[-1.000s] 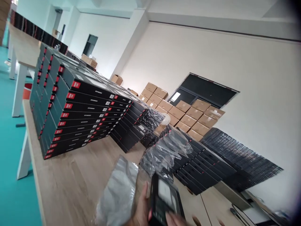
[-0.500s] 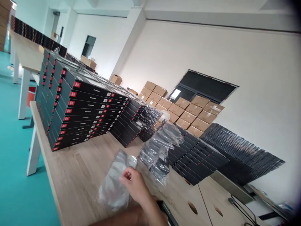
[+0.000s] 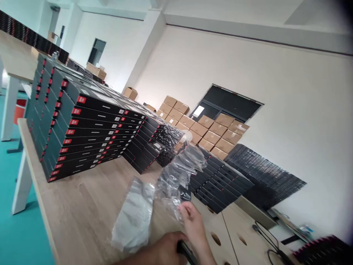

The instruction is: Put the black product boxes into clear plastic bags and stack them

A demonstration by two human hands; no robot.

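Note:
My right hand (image 3: 193, 220) is at the near end of a row of overlapping clear plastic bags (image 3: 176, 176), thumb and fingers pinched at the edge of one. Something dark shows under the plastic just beyond the fingertips. Low in the view, my left hand (image 3: 172, 247) is wrapped round a black box-like object (image 3: 187, 251), mostly cut off by the frame and hidden by the hands. Flat on the wooden table (image 3: 91, 209), left of both hands, lies a separate clear plastic bag (image 3: 134, 217).
Black boxes with red labels (image 3: 91, 129) form a tall stack at the left. More black boxes (image 3: 220, 180) stand beyond the bags, near dark stacked trays (image 3: 264, 180). Brown cartons (image 3: 212, 136) are piled by the wall. A black cable (image 3: 266, 235) lies at the right.
My right hand has moved right, from over the flat clear bag to the edge of the bag row. My left hand and its black object show more now. The view has shifted right.

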